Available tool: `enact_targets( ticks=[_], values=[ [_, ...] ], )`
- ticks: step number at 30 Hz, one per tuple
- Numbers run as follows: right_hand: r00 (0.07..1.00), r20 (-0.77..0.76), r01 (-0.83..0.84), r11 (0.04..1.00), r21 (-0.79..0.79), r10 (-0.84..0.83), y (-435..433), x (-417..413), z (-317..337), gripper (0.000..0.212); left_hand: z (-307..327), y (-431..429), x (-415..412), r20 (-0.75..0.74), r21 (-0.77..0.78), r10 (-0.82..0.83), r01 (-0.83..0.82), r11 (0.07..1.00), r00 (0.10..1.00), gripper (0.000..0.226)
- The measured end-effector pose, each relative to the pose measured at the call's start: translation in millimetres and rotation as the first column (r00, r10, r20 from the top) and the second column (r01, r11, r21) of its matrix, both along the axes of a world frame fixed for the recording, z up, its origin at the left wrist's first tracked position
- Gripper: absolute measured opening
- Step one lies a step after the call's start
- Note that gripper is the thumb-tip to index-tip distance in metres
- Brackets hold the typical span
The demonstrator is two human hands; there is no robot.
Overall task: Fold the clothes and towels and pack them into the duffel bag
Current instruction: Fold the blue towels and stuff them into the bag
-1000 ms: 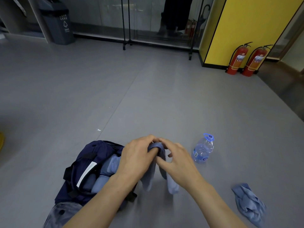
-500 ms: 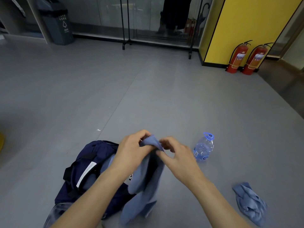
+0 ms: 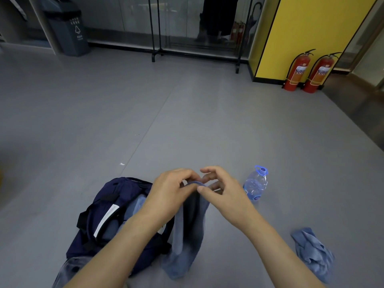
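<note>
Both hands meet low in the view at 6 o'clock. The left hand (image 3: 172,192) pinches the top edge of a blue-grey cloth (image 3: 187,235), and the right hand (image 3: 224,190) nips the same edge just beside it between thumb and curled fingers. Held up by that 1 edge, the fabric hangs in a long drape with its lower end bunched on the grey floor (image 3: 104,121). This probably lets its own weight pull it straight, so a corner can be found for the fold. The navy duffel bag (image 3: 112,196) lies on that floor at 7 o'clock, under the left forearm, with its mouth open. Pale blue pieces (image 3: 135,206) are already inside, and the hanging cloth brushes the bag's right side. That closeness looks deliberate, since a finished fold needs only a short reach to drop in. At 4 o'clock, well apart from the bag, a 2nd blue cloth (image 3: 311,250) lies crumpled and not yet folded, near the right forearm. Smallest is a clear water bottle (image 3: 255,186), upright at 3 o'clock of the right hand, near enough that a wide sweep of fabric could tip it.
</note>
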State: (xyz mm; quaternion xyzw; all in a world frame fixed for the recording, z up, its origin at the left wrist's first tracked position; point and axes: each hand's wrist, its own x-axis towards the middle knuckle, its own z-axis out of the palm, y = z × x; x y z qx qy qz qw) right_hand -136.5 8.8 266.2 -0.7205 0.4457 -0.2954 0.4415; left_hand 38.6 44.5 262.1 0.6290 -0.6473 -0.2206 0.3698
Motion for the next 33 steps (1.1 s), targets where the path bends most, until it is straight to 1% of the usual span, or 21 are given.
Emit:
enact_targets(
  ticks=[1, 4, 5, 7, 10, 15, 17, 19, 22, 24, 26, 30, 33],
  values=[
    [0.999, -0.047, -0.011, 0.999, -0.043, 0.009, -1, 0, 1, 0.023, -2, 0, -2, 0.042, -0.011, -0.004, 0.005, 1.0, 0.999, 0.007],
    [0.955, -0.296, -0.08, 0.978, -0.192, 0.02, -3, -5, 5, 0.016, -6, -1, -3, 0.094, -0.024, 0.005, -0.003, 1.0, 0.996, 0.002],
    [0.934, -0.357, -0.103, 0.969, -0.225, 0.016, -3, -7, 6, 0.016, -7, -1, -3, 0.105, -0.028, 0.011, -0.008, 1.0, 0.994, 0.003],
    [0.904, -0.428, -0.13, 0.949, -0.287, -0.006, -2, -7, 9, 0.018, -11, -2, -5, 0.124, -0.033, 0.025, -0.021, 0.999, 0.992, 0.007],
    [0.918, -0.388, -0.072, 0.933, -0.353, -0.076, 1, -12, 12, 0.018, -12, -3, -9, 0.172, -0.03, 0.058, -0.053, 0.998, 0.983, 0.011],
    [0.957, -0.262, 0.048, 0.96, -0.275, -0.123, 10, -18, 13, 0.015, -11, -5, -9, 0.259, -0.076, 0.111, -0.094, 0.993, 0.959, 0.015],
    [0.952, -0.268, 0.059, 0.946, -0.319, -0.15, 10, -20, 11, 0.013, -13, -5, -6, 0.276, -0.071, 0.118, -0.103, 0.992, 0.954, 0.014],
    [0.934, -0.318, 0.043, 0.934, -0.353, -0.164, 11, -25, 11, 0.01, -14, -5, -4, 0.259, -0.06, 0.114, -0.102, 0.993, 0.959, 0.015],
    [0.918, -0.377, -0.004, 0.946, -0.324, -0.125, 11, -31, 12, 0.002, -14, -3, -3, 0.24, -0.074, 0.09, -0.074, 0.995, 0.967, 0.016],
    [0.91, -0.396, -0.016, 0.944, -0.33, -0.123, 10, -34, 12, 0.01, -15, -1, -2, 0.25, -0.082, 0.072, -0.053, 0.995, 0.965, 0.017],
    [0.912, -0.376, 0.019, 0.934, -0.357, -0.162, 7, -37, 11, 0.009, -15, -1, 0, 0.269, -0.071, 0.075, -0.057, 0.996, 0.96, 0.016],
    [0.912, -0.32, 0.116, 0.912, -0.393, -0.254, 4, -49, 13, 0.014, -15, -3, 13, 0.262, -0.038, 0.115, -0.109, 0.993, 0.958, 0.013],
    [0.909, -0.295, 0.172, 0.909, -0.379, -0.295, 2, -58, 15, 0.016, -14, -6, 25, 0.259, -0.022, 0.131, -0.13, 0.991, 0.957, 0.011]
  ],
)
